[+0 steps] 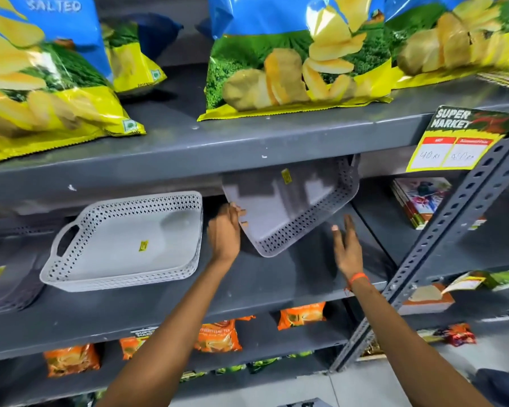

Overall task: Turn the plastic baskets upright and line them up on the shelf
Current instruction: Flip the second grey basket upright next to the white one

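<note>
A grey perforated plastic basket [291, 207] hangs tilted above the middle shelf [276, 277], its open side facing me and its top hidden behind the upper shelf edge. My left hand [225, 233] grips its left rim. My right hand [346, 245] is open with fingers spread, just right of and below the basket's lower corner, not touching it. A second grey basket [124, 245] with a side handle rests on the shelf to the left, leaning back. Darker grey baskets [3, 277] lie blurred at the far left.
Large chip bags [294, 60] fill the upper shelf [218, 142]. A price tag [456, 142] hangs at its right end beside a slanted perforated steel post [441, 239]. Booklets [417, 201] stand on the right shelf. Orange packets [218, 336] sit on the shelf below.
</note>
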`<state>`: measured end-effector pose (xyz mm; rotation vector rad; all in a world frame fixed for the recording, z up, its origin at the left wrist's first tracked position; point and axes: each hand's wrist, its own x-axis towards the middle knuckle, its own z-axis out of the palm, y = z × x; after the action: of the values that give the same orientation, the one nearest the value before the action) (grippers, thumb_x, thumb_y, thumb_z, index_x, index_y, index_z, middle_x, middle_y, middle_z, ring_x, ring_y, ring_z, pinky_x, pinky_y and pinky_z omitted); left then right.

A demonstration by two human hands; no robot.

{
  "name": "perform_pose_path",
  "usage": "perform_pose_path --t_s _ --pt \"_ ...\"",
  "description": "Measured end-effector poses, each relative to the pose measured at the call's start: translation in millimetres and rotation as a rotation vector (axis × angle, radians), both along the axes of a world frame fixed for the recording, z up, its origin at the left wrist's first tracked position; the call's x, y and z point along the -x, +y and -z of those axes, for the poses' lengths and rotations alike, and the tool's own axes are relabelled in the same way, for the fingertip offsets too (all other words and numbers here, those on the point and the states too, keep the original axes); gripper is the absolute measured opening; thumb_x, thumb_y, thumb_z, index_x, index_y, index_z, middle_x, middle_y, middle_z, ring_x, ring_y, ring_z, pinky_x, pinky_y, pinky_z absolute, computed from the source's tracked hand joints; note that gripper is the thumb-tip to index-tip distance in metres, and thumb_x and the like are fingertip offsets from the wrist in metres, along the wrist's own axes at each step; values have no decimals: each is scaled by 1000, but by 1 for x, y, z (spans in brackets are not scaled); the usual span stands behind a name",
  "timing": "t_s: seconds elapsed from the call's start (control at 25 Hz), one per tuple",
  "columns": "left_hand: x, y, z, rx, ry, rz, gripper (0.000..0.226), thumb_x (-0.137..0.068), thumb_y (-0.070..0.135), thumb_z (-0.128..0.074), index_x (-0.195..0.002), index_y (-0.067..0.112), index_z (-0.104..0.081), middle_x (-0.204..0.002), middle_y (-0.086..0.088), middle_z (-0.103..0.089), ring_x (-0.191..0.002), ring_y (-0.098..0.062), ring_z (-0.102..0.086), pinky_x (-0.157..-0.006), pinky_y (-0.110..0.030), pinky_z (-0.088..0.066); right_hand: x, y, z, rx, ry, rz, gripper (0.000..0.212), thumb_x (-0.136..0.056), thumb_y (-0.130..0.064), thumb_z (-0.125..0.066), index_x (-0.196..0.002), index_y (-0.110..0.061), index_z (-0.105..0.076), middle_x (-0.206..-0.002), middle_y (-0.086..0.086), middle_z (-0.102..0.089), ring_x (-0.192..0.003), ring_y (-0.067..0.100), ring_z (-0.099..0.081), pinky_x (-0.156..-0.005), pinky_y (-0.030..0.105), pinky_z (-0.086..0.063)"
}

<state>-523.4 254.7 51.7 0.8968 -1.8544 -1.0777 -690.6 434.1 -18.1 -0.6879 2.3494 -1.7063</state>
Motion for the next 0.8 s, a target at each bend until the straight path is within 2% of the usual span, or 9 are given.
perform_pose_path --t_s 0.12,0.24,0.32,0.44,0.52,0.56,0.64,0.72,0.8 --pt "0 -19 -17 -195 -16 68 31 -100 10 -32 -84 -3 -55 -88 -29 -68 -67 -32 -71 -70 -44 -61 7 -9 7 -214 281 -143 56 -93 -20 -48 -141 -4 -25 -151 19 -28 -141 30 -22 -116 46 -24" --pt "6 -36 -22 -517 7 47 38 -101 10 -28 -69 3 -48 -57 -17 -62 -32 -13 -61 -37 -21 -53 11 -16 14 -378 483 -217 48 -90 -8 -42 -136 2 -34 -147 23 -32 -139 39 -21 -113 55 -26" --pt "5 -48 -10 -667 0 19 39 -101 12 -29 -68 3 -47 -43 -11 -61 -27 -11 -59 -32 -20 -51 12 -21 12 -451 592 -223 46 -86 -8 -42 -131 1 -43 -144 23 -39 -137 41 -26 -111 58 -26" --pt "0 -54 18 -734 -39 -9 33 -101 19 -34 -83 -2 -53 -51 -9 -66 -29 -7 -59 -34 -20 -52 12 -28 7 -469 662 -204 48 -80 7 -56 -127 3 -47 -138 24 -46 -133 43 -34 -107 59 -30" --pt "2 -50 25 -611 -132 -63 37 -99 22 -42 -85 -7 -60 -59 -12 -74 -53 -15 -71 -51 -27 -59 10 -30 8 -479 698 -181 45 -81 6 -56 -126 5 -48 -134 26 -50 -129 45 -39 -105 58 -32" --pt "4 -45 28 -478 -233 -106 37 -96 23 -48 -92 -11 -62 -78 -23 -75 -77 -28 -73 -69 -37 -60 10 -29 9 -493 715 -179 43 -83 2 -53 -126 5 -48 -132 26 -52 -127 45 -42 -104 58 -34" --pt "5 -19 26 -228 -397 -182 46 -90 27 -56 -113 -13 -54 -117 -35 -60 -113 -44 -55 -95 -47 -46 9 -27 10 -521 754 -176 38 -86 -8 -45 -122 3 -51 -126 24 -58 -122 44 -47 -102 57 -38" --pt "3 17 25 76 -471 -98 62 -88 37 -56 -127 -9 -45 -134 -33 -45 -127 -45 -41 -108 -47 -34 5 -25 8 -524 817 -146 38 -88 -18 -36 -113 1 -57 -115 22 -65 -116 43 -53 -100 55 -41" --pt "0 44 26 399 -600 126 62 -85 50 -51 -124 1 -52 -131 -25 -55 -125 -39 -47 -113 -47 -30 -6 -24 7 -515 861 -113 37 -87 -22 -33 -104 -2 -60 -107 20 -66 -111 40 -54 -105 50 -36"
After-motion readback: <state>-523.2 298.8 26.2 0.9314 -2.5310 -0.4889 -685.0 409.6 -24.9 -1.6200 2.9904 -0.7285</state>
